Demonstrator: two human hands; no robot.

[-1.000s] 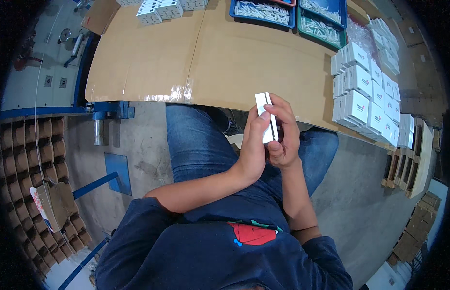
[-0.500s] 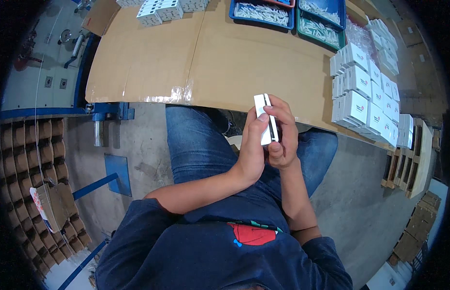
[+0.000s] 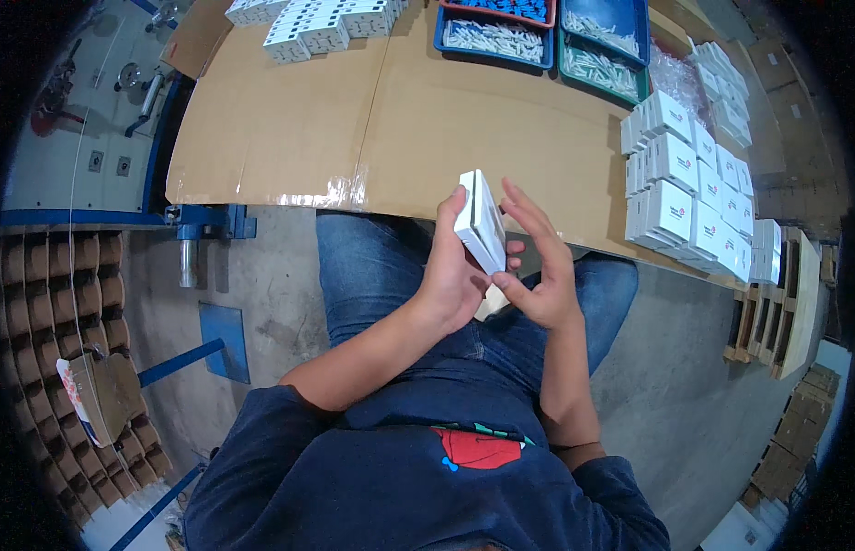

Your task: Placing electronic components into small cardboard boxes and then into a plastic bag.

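Observation:
A small flat white box [image 3: 488, 231] with a dark gap running along its side stands tilted over the table's near edge. My left hand [image 3: 449, 280] grips it, thumb along the left side and fingers behind, partly hidden by the box. To the right, my right hand [image 3: 549, 280] has its fingers spread apart. Its thumb tip is at the box's lower corner, seemingly touching it, while the index finger stretches up beside the box.
Stacked white boxes [image 3: 689, 197] line the table's right side. At the back are patterned white boxes [image 3: 326, 32], a blue tray [image 3: 494, 61] and a green tray [image 3: 600, 84] of small white pieces, and a red tray [image 3: 497, 16] of blue pieces. Cardboard [image 3: 281, 138] covers the table.
The box has shifted left and tilted the other way. My right hand has loosened from around it and spread its fingers, while my left hand keeps hold.

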